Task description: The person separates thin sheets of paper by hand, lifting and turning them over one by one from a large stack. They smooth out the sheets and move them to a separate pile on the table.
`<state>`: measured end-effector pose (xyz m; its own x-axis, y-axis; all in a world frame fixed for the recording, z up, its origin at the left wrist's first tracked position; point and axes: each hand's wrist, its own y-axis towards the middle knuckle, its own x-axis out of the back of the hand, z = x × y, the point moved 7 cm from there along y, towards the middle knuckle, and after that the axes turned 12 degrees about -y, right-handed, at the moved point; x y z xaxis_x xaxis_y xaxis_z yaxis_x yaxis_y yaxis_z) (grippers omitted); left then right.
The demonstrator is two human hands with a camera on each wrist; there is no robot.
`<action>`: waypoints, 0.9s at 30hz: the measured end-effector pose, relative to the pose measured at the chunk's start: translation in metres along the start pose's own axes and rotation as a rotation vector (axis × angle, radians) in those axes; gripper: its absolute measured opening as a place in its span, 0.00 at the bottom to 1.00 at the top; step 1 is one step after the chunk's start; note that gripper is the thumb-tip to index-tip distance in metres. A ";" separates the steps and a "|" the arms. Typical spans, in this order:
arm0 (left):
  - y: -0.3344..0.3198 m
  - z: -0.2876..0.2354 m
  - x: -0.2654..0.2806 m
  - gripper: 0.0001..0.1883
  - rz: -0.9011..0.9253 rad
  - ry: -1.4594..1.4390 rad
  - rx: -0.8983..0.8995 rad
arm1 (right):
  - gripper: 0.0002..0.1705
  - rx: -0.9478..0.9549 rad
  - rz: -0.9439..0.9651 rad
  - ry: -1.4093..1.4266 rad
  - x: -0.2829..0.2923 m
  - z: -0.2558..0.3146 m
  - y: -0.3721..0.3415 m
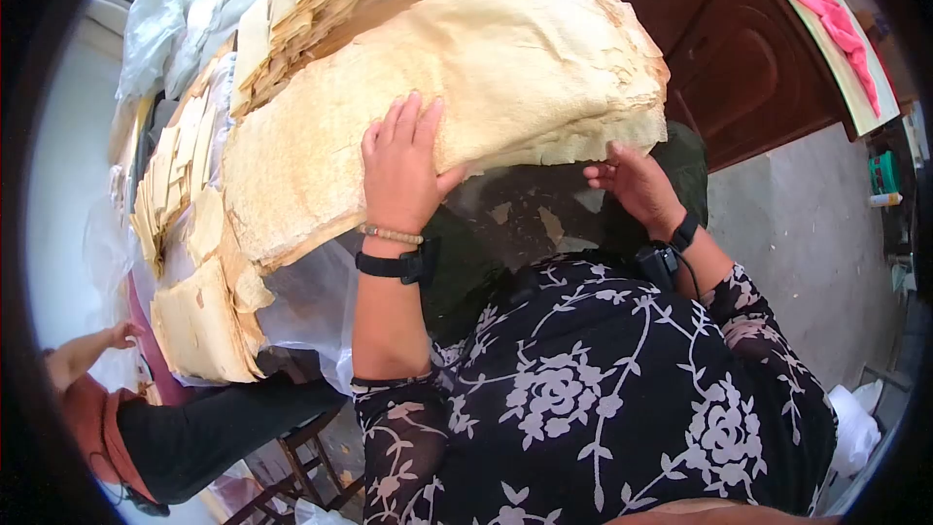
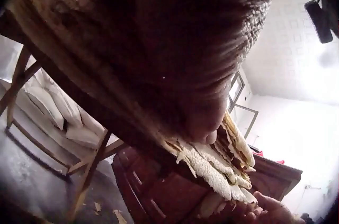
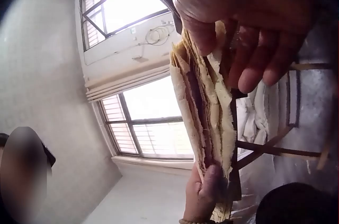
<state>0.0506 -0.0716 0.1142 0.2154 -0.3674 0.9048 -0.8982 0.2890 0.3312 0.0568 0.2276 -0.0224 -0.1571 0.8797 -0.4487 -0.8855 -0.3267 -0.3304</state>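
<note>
The beige sheets [image 1: 525, 58] are lying stacked at twelve o'clock. The left hand [image 1: 400, 175] is resting straight-fingered on top; the right hand [image 1: 639, 188] is hanging by their one-o'clock edge, whether grasping I cannot tell. Edge-tidying is seemingly underway, probably calling next for light pinching.

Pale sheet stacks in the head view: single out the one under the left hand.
The broad stack in the middle: the left hand rests on it, while the folded pile behind and the narrow strips at left lie untouched.
</note>
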 end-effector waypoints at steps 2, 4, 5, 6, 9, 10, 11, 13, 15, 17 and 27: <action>-0.001 0.000 -0.002 0.43 0.014 -0.009 0.002 | 0.13 -0.009 0.013 -0.023 -0.002 -0.002 0.002; -0.001 -0.003 -0.005 0.43 0.023 -0.012 0.005 | 0.13 -0.001 0.001 -0.028 -0.009 0.004 -0.001; -0.001 -0.003 -0.007 0.43 0.021 0.000 0.017 | 0.13 0.001 0.000 -0.034 -0.013 0.007 -0.001; -0.002 -0.003 -0.008 0.44 0.017 0.016 0.031 | 0.13 0.004 0.004 -0.031 -0.011 0.004 0.000; -0.003 -0.006 -0.009 0.46 0.000 0.017 0.036 | 0.13 0.010 0.067 -0.009 -0.006 -0.004 0.004; -0.003 -0.005 -0.007 0.46 -0.007 0.027 0.043 | 0.14 0.007 0.059 -0.013 -0.006 -0.005 0.003; -0.003 -0.005 -0.007 0.47 -0.008 0.016 0.041 | 0.14 0.003 0.050 -0.017 -0.007 -0.005 0.003; -0.004 -0.004 -0.007 0.47 -0.015 0.011 0.045 | 0.15 0.006 0.072 -0.035 -0.010 -0.002 0.002; -0.003 -0.003 -0.006 0.48 -0.034 -0.044 0.055 | 0.15 0.011 0.086 -0.055 -0.014 0.000 0.002; -0.004 -0.002 -0.007 0.48 -0.030 -0.024 0.057 | 0.15 0.007 0.081 -0.038 -0.015 0.001 0.002; -0.002 -0.006 0.000 0.42 0.018 0.013 0.045 | 0.13 -0.027 0.090 -0.026 -0.011 -0.009 0.005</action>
<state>0.0548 -0.0664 0.1149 0.2041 -0.3514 0.9137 -0.9180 0.2555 0.3033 0.0579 0.2129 -0.0268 -0.2469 0.8551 -0.4558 -0.8551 -0.4136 -0.3127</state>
